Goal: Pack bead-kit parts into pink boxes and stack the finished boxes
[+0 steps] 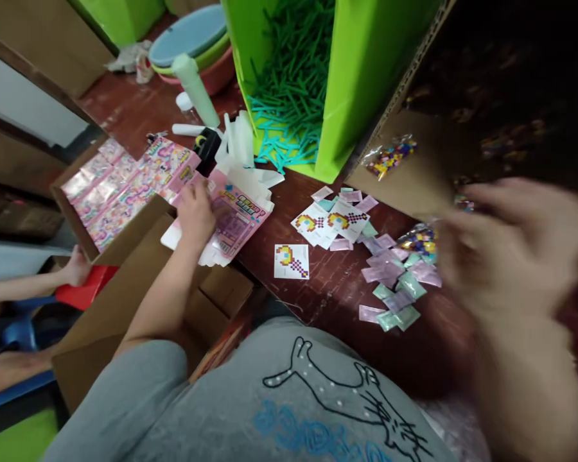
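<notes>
My left hand rests with curled fingers on a pink printed box that lies flat on the dark red table, atop white flattened cartons. My right hand is blurred by motion at the right, near a small bag of coloured beads and the cardboard box; its fingers look spread, but I cannot make out whether it holds anything. Between the hands lie pattern cards and a heap of small pastel sachets.
A green bin of green and teal sticks stands at the back. A carton of pink boxes sits at the left, brown cardboard boxes below it. Stacked bowls and a pale tube are behind. Another person's arm reaches in at far left.
</notes>
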Motion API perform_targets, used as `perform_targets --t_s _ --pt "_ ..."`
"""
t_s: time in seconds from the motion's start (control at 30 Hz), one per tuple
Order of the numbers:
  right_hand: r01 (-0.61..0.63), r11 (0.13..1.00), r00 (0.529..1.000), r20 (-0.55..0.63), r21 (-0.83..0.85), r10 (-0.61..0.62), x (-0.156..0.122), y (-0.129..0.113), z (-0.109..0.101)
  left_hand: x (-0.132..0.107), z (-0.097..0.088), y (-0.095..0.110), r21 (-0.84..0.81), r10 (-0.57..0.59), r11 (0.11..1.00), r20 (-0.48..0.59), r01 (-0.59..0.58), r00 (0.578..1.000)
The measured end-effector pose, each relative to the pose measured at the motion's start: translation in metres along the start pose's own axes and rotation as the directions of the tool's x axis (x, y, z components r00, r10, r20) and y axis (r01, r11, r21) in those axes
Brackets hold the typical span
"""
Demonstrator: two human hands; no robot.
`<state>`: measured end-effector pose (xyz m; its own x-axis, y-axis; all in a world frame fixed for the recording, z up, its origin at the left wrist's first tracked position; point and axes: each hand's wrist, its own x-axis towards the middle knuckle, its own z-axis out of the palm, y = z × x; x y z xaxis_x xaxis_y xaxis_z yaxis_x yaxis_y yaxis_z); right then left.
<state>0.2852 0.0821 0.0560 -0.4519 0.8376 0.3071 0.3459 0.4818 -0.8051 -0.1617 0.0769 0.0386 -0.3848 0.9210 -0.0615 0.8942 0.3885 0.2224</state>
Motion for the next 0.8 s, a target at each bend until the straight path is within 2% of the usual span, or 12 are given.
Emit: perform_targets --t_s 0.1,0.17,0.23,0.3,0.33,0.37,0.43,0.47,0.5,0.6,0.67,0.8 --pt "0.188 0.964 0.974 -0.087 -0.190 -0.208 0.017 -0.024 0.036 -0.025 -0.021 0.015 -0.292 0.143 0.933 -0.233 -0.210 0.962" --pt "0.225 0.954 0.969 -0.053 -0.198 -0.240 0.034 -0.037 0.071 -0.047 -0.022 0.036 -0.541 0.186 0.777 -0.292 -0.323 0.938" --pt "0.148 0.969 0.979 -0.111 -0.200 -0.172 0.045 -0.048 0.093 -0.074 -0.011 0.063 -0.746 0.161 0.589 -0.270 -0.312 0.949" --pt "0.088 0.972 0.980 -0.156 -0.216 -0.123 0.043 -0.059 0.092 -0.103 0.007 0.089 -0.855 0.193 0.439 -0.212 -0.277 0.958" --pt "0.087 0.971 0.982 -0.145 -0.221 -0.120 0.038 -0.065 0.084 -0.116 0.016 0.100 -0.888 0.271 0.374 -0.171 -0.267 0.947" --pt "0.099 0.970 0.985 -0.117 -0.221 -0.127 0.031 -0.069 0.073 -0.128 0.026 0.109 -0.915 0.385 0.312 -0.125 -0.256 0.915" --pt "0.126 0.967 0.988 -0.063 -0.220 -0.143 0.018 -0.074 0.048 -0.144 0.041 0.123 -0.945 0.615 0.226 -0.051 -0.238 0.787" --pt "0.120 0.966 0.988 -0.064 -0.227 -0.138 0.013 -0.076 0.038 -0.148 0.047 0.128 -0.943 0.677 0.216 -0.044 -0.254 0.735" --pt "0.096 0.966 0.989 -0.089 -0.241 -0.121 0.010 -0.078 0.030 -0.151 0.051 0.131 -0.928 0.690 0.234 -0.051 -0.289 0.722" --pt "-0.022 0.961 0.980 -0.196 -0.277 -0.034 0.006 -0.087 0.025 -0.148 0.052 0.138 -0.838 0.551 0.390 -0.118 -0.380 0.826" --pt "-0.072 0.954 0.974 -0.225 -0.289 0.005 0.005 -0.087 0.028 -0.141 0.048 0.142 -0.813 0.477 0.460 -0.111 -0.356 0.872" --pt "-0.090 0.937 0.984 -0.177 -0.337 0.031 0.000 -0.076 0.021 -0.124 0.038 0.150 -0.852 0.429 0.416 -0.126 -0.319 0.895"
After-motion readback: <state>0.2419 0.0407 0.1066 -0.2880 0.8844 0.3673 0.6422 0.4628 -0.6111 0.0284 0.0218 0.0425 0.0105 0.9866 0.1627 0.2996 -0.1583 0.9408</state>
